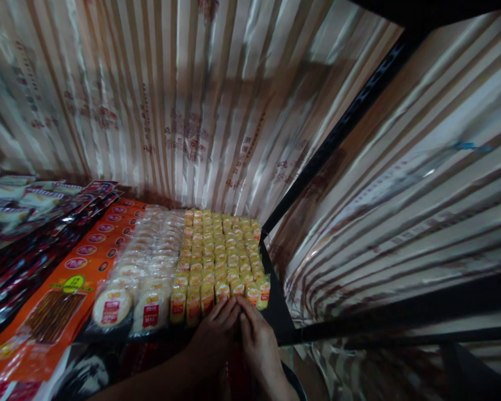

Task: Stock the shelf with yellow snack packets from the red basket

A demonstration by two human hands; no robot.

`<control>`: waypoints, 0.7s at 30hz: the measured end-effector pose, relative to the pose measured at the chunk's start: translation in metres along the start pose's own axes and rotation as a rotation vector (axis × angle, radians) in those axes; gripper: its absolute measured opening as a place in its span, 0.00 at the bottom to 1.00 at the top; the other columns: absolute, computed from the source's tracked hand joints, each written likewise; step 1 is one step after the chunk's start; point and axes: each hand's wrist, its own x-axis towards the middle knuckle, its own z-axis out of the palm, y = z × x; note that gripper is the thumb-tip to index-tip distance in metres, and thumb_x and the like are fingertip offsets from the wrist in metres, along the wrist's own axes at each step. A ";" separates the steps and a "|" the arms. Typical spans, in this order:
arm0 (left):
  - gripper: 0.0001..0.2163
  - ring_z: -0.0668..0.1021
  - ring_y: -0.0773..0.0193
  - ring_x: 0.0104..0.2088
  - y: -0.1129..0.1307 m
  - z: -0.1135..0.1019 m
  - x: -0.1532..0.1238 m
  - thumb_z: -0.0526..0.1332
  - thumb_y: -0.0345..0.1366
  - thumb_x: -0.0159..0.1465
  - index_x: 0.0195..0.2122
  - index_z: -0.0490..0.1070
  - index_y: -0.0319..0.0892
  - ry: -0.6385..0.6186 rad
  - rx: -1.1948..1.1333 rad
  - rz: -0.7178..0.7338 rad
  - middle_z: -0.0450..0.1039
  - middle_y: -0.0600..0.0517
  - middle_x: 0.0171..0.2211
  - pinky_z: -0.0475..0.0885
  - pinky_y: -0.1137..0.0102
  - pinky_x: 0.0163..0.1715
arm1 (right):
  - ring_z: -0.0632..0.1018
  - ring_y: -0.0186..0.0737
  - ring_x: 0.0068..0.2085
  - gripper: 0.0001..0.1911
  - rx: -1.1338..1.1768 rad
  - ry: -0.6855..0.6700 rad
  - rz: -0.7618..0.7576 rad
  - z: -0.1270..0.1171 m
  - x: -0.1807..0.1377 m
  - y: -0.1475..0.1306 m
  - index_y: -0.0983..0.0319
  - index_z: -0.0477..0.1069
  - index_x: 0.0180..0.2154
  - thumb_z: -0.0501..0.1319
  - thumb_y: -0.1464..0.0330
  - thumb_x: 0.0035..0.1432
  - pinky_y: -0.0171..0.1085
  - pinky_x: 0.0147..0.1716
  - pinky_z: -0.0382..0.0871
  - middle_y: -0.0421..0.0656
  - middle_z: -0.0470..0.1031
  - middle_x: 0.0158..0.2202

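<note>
Rows of small yellow snack packets (pixel 221 250) stand packed close together on a dark shelf (pixel 275 301). At their front row, my left hand (pixel 217 331) reaches in from the lower left. Its fingers are together, with the tips against the lower front of the packets. My right hand (pixel 259 340) comes up from below beside it, fingers closed and bent toward the left hand. The fingertips of both hands meet at a yellow packet (pixel 237 288) in the front row and partly cover its lower end.
Left of the yellow packets lie rows of clear-wrapped round white crackers (pixel 151 309). Beyond them are an orange snack bag (pixel 73 284), dark shiny packages (pixel 33 253) and white packs (pixel 8 192). Striped plastic sheeting (pixel 183 100) hangs behind, and a black post (pixel 338 128) rises at the right.
</note>
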 end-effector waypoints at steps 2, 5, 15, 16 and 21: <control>0.23 0.55 0.54 0.63 -0.001 -0.003 0.001 0.49 0.40 0.66 0.61 0.56 0.34 -0.009 0.004 -0.004 0.57 0.43 0.61 0.47 0.57 0.62 | 0.73 0.41 0.53 0.19 -0.026 0.024 -0.013 -0.006 0.004 -0.002 0.62 0.70 0.50 0.49 0.68 0.61 0.42 0.53 0.68 0.48 0.72 0.52; 0.22 0.55 0.54 0.63 -0.003 -0.005 0.003 0.48 0.39 0.67 0.59 0.59 0.34 0.007 0.035 -0.007 0.57 0.43 0.61 0.43 0.56 0.62 | 0.72 0.43 0.53 0.19 -0.058 0.093 -0.010 -0.009 0.011 -0.002 0.64 0.71 0.50 0.49 0.67 0.61 0.45 0.53 0.68 0.50 0.72 0.52; 0.22 0.50 0.55 0.64 -0.005 -0.002 0.001 0.47 0.39 0.67 0.59 0.58 0.33 0.013 0.027 -0.053 0.55 0.45 0.62 0.40 0.58 0.63 | 0.75 0.42 0.51 0.20 -0.023 0.043 -0.046 -0.002 0.018 0.001 0.62 0.70 0.51 0.48 0.68 0.61 0.43 0.51 0.71 0.48 0.73 0.50; 0.22 0.50 0.55 0.64 -0.005 -0.003 0.002 0.47 0.39 0.67 0.59 0.58 0.33 0.001 0.024 -0.057 0.55 0.44 0.62 0.40 0.59 0.63 | 0.75 0.41 0.50 0.20 -0.027 0.039 -0.044 -0.004 0.019 0.001 0.62 0.69 0.52 0.48 0.68 0.62 0.42 0.50 0.71 0.49 0.74 0.50; 0.22 0.49 0.54 0.64 -0.006 -0.006 0.002 0.49 0.39 0.66 0.58 0.60 0.33 0.032 0.005 -0.054 0.56 0.44 0.61 0.38 0.56 0.63 | 0.72 0.42 0.53 0.21 -0.121 0.084 -0.108 -0.014 0.043 -0.001 0.63 0.68 0.53 0.47 0.66 0.63 0.46 0.54 0.67 0.49 0.72 0.52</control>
